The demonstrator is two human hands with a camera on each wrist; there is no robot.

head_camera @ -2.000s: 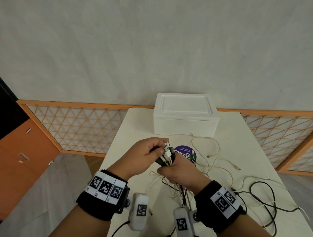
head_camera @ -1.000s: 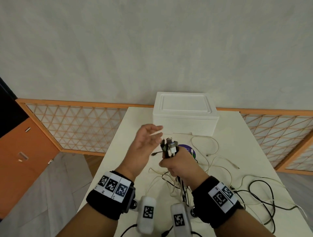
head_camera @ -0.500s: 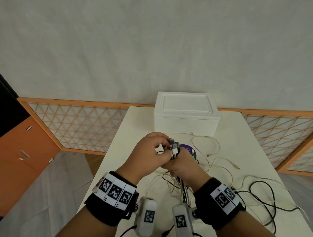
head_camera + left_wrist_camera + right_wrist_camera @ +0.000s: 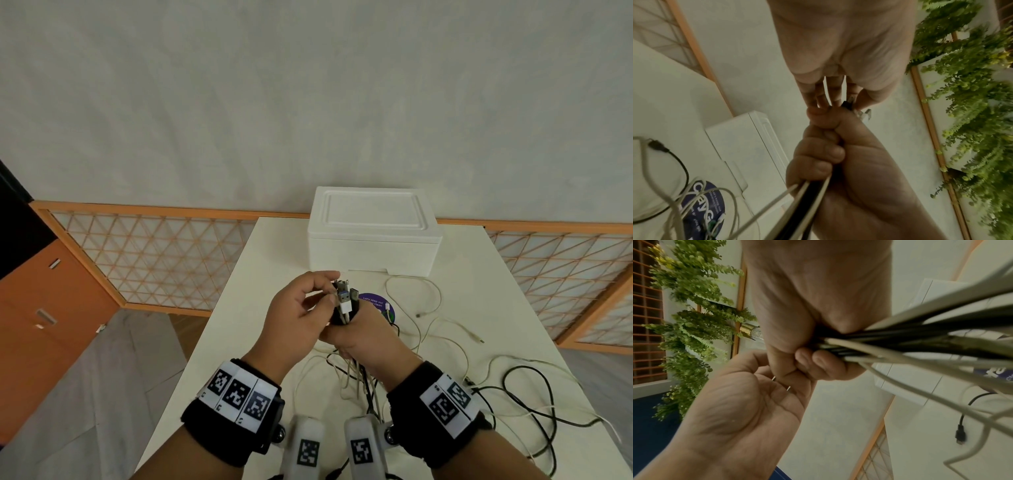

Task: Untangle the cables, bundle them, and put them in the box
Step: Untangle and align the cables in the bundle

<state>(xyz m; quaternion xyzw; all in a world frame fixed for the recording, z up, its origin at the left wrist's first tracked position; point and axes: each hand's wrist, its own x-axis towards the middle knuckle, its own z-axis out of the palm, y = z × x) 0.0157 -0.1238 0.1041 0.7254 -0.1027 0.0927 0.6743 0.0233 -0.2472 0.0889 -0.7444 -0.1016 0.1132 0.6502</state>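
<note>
My right hand (image 4: 363,334) grips a bundle of black and white cables (image 4: 346,305) in a fist above the table, plug ends sticking up. From the fist the cables (image 4: 920,344) trail down to the table. Fingers and thumb of my left hand (image 4: 305,308) curl in from the left and pinch the plug ends at the top of the bundle. In the left wrist view its fingertips (image 4: 824,100) meet the right fist (image 4: 838,162) beside a black plug (image 4: 847,104). The white foam box (image 4: 373,236) stands behind, lid on.
The bundle's loose cable lengths (image 4: 527,397) sprawl in loops over the right half of the white table (image 4: 239,308). A round purple sticker (image 4: 378,303) lies just in front of the box. Orange lattice screens (image 4: 147,260) flank the table; the floor drops off to the left.
One second ago my left hand was open and off the bundle. It has come back and now pinches the plug ends. My right hand has kept its grip, nearly still.
</note>
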